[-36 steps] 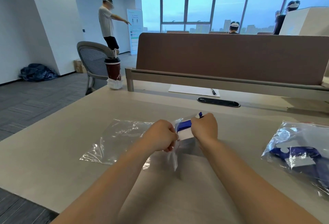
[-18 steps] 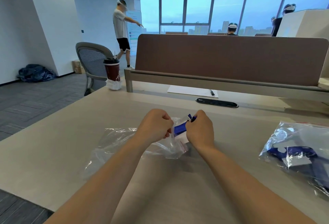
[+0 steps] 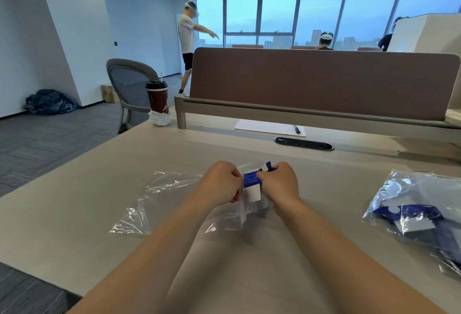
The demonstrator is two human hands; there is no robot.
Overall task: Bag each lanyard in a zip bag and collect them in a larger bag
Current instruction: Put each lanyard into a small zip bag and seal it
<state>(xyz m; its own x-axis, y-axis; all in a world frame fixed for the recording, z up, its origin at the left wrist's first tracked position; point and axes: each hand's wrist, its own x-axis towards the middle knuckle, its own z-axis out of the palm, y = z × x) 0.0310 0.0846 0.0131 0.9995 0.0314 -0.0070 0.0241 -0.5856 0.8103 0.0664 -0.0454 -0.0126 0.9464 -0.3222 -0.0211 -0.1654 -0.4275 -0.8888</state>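
- Head view: we see a blue lanyard bunched up between the two hands, above the middle of the desk, with a white card hanging just below it
- The lanyard sits at the mouth of a small zip bag, whose clear film hangs crumpled beneath the hands; we cannot tell how far in the strap is
- Our left hand is curled, its fingers pinching the left edge of the small zip bag
- Our right hand is curled too, thumb and fingers pinching the lanyard from the right; the hands are close, with only the blue strap between them
- A flat clear bag lies on the desk to the left, partly under the left forearm
- Well apart to the right lies a second clear bag holding blue straps and white cards
- Farther back on the desk we see a sheet of paper with a pen near its right edge, and a dark cup at the left corner
- Behind those stands a brown partition, a grey chair to its left, and a person standing beyond with an arm stretched out
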